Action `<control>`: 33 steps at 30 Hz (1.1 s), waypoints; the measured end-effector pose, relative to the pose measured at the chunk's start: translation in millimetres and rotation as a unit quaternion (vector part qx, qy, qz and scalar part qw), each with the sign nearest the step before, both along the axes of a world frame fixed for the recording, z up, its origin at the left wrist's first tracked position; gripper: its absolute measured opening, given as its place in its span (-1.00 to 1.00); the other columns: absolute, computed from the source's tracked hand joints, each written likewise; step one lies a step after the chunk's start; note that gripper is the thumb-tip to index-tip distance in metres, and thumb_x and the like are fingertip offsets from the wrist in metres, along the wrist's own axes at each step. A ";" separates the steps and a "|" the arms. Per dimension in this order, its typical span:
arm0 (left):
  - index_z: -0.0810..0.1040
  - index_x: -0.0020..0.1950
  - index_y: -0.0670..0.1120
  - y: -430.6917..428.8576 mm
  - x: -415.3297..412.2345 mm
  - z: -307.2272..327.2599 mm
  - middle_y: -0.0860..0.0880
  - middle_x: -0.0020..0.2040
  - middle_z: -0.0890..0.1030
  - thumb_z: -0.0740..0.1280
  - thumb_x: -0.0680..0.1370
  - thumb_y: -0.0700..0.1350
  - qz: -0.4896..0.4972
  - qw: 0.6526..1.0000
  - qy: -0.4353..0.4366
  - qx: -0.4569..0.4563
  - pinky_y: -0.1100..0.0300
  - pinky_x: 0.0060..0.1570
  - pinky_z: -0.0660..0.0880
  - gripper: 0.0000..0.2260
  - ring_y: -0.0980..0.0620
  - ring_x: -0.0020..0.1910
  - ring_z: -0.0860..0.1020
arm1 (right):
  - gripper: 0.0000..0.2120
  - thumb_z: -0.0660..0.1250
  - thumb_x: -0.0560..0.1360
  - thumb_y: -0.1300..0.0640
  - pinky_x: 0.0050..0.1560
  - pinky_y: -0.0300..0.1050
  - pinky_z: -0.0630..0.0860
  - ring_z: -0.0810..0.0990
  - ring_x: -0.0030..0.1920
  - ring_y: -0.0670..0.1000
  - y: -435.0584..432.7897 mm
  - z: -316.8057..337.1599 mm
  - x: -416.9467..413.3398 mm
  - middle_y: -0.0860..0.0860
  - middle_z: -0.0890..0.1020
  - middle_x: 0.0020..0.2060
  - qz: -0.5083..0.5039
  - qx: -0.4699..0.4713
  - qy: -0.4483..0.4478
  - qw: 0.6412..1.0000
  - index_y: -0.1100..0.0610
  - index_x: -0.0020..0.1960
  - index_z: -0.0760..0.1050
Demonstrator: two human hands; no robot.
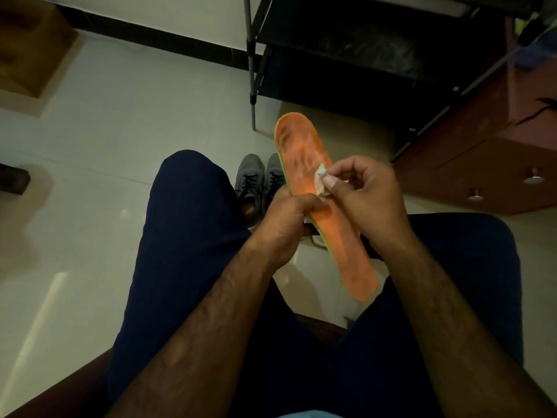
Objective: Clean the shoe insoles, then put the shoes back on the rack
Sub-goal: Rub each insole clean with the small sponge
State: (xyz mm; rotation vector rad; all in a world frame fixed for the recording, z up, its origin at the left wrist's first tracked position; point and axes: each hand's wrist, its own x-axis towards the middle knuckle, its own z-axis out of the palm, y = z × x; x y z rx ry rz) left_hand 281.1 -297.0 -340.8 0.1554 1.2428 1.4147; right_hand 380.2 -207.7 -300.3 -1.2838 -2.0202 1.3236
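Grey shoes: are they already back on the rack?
No, the grey shoes stand side by side on the tiled floor, in front of the black rack.

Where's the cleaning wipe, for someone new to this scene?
Find the orange insole held between the knees, before the black rack. Midway along it, the right hand pinches a small wad against it. It is the only pale, crumpled thing there.
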 end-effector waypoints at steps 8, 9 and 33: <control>0.59 0.26 -0.17 -0.4 -1.0 2.8 -0.31 0.11 0.67 0.34 0.30 -0.26 -0.004 0.999 0.016 -0.032 -0.19 0.00 0.59 -0.49 -0.28 -0.01 0.64 | -0.88 0.44 0.52 0.11 -0.13 -0.04 0.64 0.62 -0.17 -0.16 -2.1 -6.5 1.9 -0.20 0.69 -0.12 0.014 0.106 -0.107 0.988 -0.11 -0.03 0.66; 0.60 0.26 -0.17 -0.4 -0.9 2.7 -0.32 0.14 0.66 0.33 0.31 -0.26 -0.006 0.999 0.020 -0.031 -0.24 0.06 0.58 -0.50 -0.34 0.04 0.64 | -0.90 0.44 0.53 0.07 -0.13 -0.06 0.64 0.62 -0.17 -0.17 -2.0 -5.0 2.0 -0.20 0.69 -0.12 0.022 0.106 -0.115 0.987 -0.11 0.00 0.68; 0.52 0.07 -0.31 -2.6 -5.8 11.7 -0.19 -0.13 0.66 0.03 0.44 -0.64 -0.032 0.979 -0.172 0.101 0.15 -0.14 0.65 -0.58 -0.09 -0.12 0.70 | -0.89 0.42 0.49 -0.02 0.12 0.23 0.52 0.58 0.00 -0.01 -20.8 -5.0 -5.5 -0.16 0.65 -0.13 0.105 0.184 -0.099 0.972 -0.10 -0.03 0.71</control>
